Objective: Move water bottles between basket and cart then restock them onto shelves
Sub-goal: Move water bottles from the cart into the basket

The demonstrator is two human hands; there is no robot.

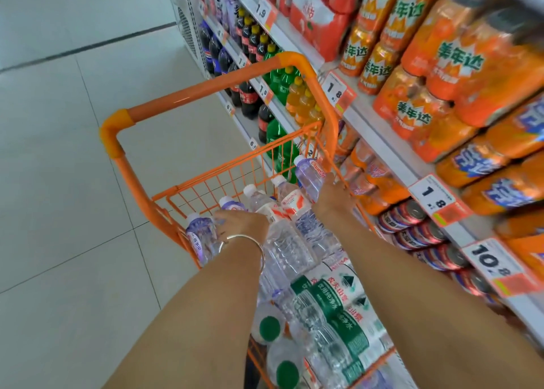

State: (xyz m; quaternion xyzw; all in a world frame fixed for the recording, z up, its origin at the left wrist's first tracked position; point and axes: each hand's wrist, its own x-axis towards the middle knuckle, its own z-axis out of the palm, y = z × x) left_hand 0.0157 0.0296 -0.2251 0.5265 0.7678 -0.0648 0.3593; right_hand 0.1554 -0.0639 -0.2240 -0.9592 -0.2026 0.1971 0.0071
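reaching forward from the bottom of the view, both bare forearms stretch over an orange cart [138,194] packed with water bottles. nearest, green-label bottles [338,306] lie on their sides, with two green caps [269,327] facing up beside them. past these, clear bottles with red-and-white labels [290,204] lean together.

the left hand [241,222], with a silver bangle [247,238] on its wrist, lies palm down. its fingers are laid on a purple-label bottle [201,238] standing in the cart's far left corner; i cannot tell whether they close round it. the right hand [335,193], its back to the camera, grasps a tilted bottle [309,173] whose pale cap points up and left. it is held just above the cart's right rim, near the wire end wall.

the cart handle [206,94] arches over the far end. the shelves [379,141] press close along the cart's right side, holding orange soda packs [441,64], cans [412,218] and price tags [435,197]. farther along stand cola bottles [248,97]. to the left the tiled floor [59,182] lies open.
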